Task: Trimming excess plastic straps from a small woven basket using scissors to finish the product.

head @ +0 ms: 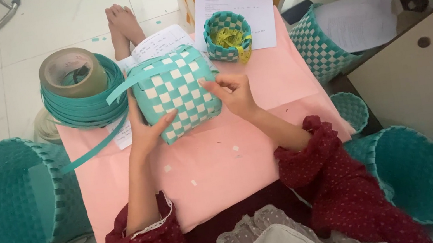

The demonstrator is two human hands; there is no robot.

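Soft, even daylight is illuminating the scene, shadows are staying faint, and wide-angle distortion is bending and slightly blurring the edges.

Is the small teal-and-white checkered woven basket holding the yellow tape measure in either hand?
No: small basket stands apart on the pink sheet; both hands grip another.

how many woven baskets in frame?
6: one in the hands, small one behind it, checkered one upper right, small one, big ones far left, lower right.

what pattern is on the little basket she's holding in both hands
The small woven basket has a teal-and-white checkerboard weave, seen best in the head view.
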